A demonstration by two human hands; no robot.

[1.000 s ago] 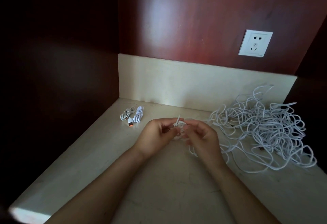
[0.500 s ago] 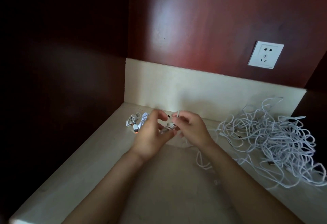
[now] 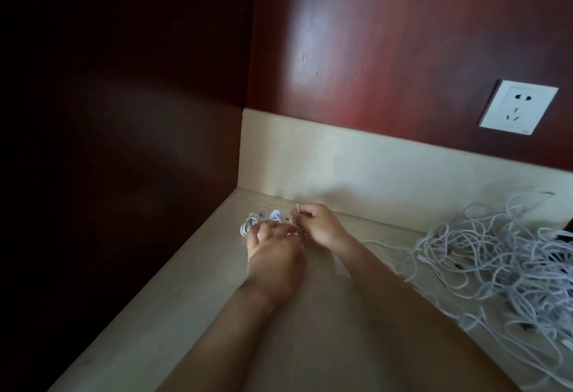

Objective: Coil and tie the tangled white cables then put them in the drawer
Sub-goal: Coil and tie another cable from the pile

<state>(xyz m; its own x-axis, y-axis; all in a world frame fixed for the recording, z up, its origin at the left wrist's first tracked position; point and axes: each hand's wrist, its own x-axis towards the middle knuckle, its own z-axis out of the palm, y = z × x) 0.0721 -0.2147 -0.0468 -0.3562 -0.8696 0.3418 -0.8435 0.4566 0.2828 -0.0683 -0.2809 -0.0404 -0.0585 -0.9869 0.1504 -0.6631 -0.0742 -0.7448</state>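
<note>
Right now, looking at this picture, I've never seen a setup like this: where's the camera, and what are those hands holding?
No machine here: these are a person's two bare hands, filmed by a camera worn on the head, looking forward and down. The left hand and right hand meet over a pale counter, gripping a small cable bundle between them; the right pinches a thin white end sticking up, tie or cable tip I cannot tell. Just beyond the left hand lie coiled cables. To the right sprawls a tangled pile of white cables. A wall socket sits on the red panel above.
</note>
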